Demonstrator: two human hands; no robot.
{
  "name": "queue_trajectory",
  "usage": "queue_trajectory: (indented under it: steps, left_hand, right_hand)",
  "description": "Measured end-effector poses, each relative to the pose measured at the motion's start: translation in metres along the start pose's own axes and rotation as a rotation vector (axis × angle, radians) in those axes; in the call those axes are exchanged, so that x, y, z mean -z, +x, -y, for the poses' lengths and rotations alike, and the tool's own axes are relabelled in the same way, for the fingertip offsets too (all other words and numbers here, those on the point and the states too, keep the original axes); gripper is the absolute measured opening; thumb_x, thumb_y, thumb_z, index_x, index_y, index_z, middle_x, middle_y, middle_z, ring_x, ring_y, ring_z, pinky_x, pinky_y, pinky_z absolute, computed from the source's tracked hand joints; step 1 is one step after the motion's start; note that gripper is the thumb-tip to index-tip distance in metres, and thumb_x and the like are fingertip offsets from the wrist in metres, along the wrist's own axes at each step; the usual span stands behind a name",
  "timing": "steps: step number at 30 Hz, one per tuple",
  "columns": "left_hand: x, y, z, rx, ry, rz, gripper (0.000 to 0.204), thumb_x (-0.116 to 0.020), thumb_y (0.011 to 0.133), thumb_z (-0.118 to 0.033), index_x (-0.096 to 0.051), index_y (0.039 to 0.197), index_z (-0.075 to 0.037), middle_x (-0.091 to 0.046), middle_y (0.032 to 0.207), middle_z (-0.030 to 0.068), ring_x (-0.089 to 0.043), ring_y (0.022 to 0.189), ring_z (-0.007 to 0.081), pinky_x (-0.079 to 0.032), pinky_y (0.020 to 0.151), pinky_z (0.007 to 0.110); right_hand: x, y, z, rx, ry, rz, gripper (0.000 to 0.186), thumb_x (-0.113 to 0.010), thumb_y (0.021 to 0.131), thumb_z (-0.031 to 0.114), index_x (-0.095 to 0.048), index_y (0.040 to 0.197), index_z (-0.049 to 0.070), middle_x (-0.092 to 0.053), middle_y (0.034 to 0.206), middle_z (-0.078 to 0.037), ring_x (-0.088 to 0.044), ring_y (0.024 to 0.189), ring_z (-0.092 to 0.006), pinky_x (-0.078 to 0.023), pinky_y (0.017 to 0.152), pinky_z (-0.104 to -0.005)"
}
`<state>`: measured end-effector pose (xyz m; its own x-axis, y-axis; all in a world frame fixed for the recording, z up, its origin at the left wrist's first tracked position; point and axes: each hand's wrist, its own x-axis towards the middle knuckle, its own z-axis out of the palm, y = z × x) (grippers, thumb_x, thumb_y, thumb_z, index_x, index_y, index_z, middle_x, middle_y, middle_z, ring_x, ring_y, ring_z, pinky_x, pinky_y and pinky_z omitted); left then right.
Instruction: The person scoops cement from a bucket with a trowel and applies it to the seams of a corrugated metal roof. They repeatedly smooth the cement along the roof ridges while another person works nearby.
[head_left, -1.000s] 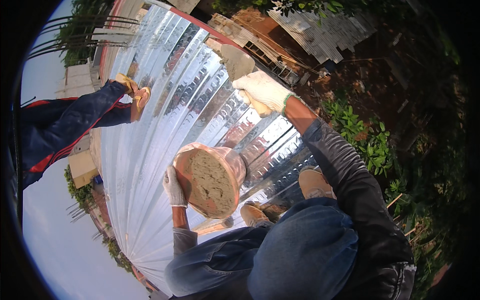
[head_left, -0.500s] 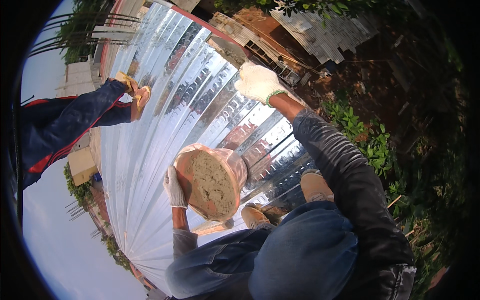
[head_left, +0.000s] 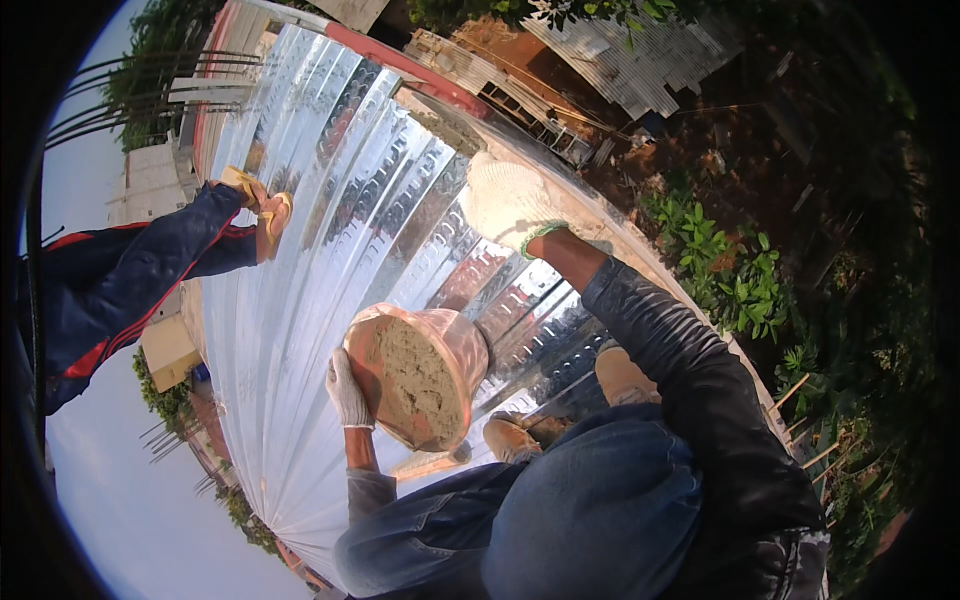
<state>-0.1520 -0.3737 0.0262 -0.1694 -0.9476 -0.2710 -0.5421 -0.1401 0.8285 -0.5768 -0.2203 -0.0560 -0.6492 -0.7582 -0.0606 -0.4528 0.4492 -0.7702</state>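
Observation:
My left hand (head_left: 347,390), in a pale knit glove, grips the rim of a tilted, reddish bucket (head_left: 465,350). Grey wet mortar (head_left: 415,375) fills much of it. The bucket rests on ribbed, shiny metal decking (head_left: 330,240). My right hand (head_left: 505,200), in a cream glove with a green cuff, reaches out to the decking's right border. Its fingers look curled together and point down; what they hold, if anything, is hidden. Just beyond them a strip of mortar (head_left: 440,125) lies along the border.
A co-worker's legs (head_left: 130,270) and yellow sandals (head_left: 270,210) stand at the left on the decking. My shoes (head_left: 625,375) are behind the bucket. Past the right ledge (head_left: 660,270) the ground drops away to plants (head_left: 720,260) and metal sheets (head_left: 640,55). Rebar (head_left: 140,85) sticks out at far left.
My right hand has come slightly nearer to me and lower along the border. The view has shifted a little, showing more of the right ledge. My left hand keeps its grip on the bucket.

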Motion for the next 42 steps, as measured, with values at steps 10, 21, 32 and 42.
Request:
queue_trajectory:
  steps: [10,21,32,42]
  left_hand:
    - [-0.011,-0.002,-0.005,-0.007,0.031,0.010,0.040,-0.066,0.112,-0.042,-0.072,0.111,-0.003,-0.068,0.101,-0.0020,-0.059,0.090,0.0087,-0.051,0.081,0.028]
    - [-0.004,0.002,-0.003,0.028,0.022,0.018,0.041,-0.065,0.112,-0.042,-0.073,0.116,-0.002,-0.071,0.104,0.0006,-0.062,0.090,0.0100,-0.053,0.081,0.029]
    - [-0.011,-0.008,-0.004,0.007,-0.022,-0.009,0.039,-0.066,0.112,-0.040,-0.072,0.114,-0.001,-0.069,0.101,-0.0006,-0.062,0.090,0.0093,-0.053,0.081,0.027]
    - [-0.001,-0.004,0.001,0.035,-0.004,-0.013,0.040,-0.065,0.113,-0.039,-0.072,0.118,-0.001,-0.070,0.106,0.0003,-0.063,0.094,0.0100,-0.054,0.084,0.028]
  right_hand:
    - [0.025,0.055,-0.002,-0.160,-0.009,0.365,0.040,-0.067,0.090,0.028,-0.082,0.115,0.001,-0.077,0.120,-0.029,-0.076,0.113,-0.0460,-0.060,0.098,-0.0537]
    - [0.040,-0.013,-0.019,-0.013,0.102,0.196,0.039,-0.063,0.095,0.037,-0.069,0.114,0.003,-0.074,0.111,-0.023,-0.071,0.105,-0.0453,-0.057,0.093,-0.0526]
    - [-0.008,0.081,0.020,-0.012,-0.174,0.193,0.030,-0.071,0.087,0.024,-0.086,0.107,0.007,-0.080,0.110,-0.026,-0.081,0.102,-0.0390,-0.064,0.086,-0.0505]
    - [0.014,0.021,0.002,-0.042,-0.021,0.108,0.033,-0.069,0.085,0.020,-0.082,0.106,-0.002,-0.079,0.100,-0.031,-0.081,0.096,-0.0420,-0.063,0.084,-0.0516]
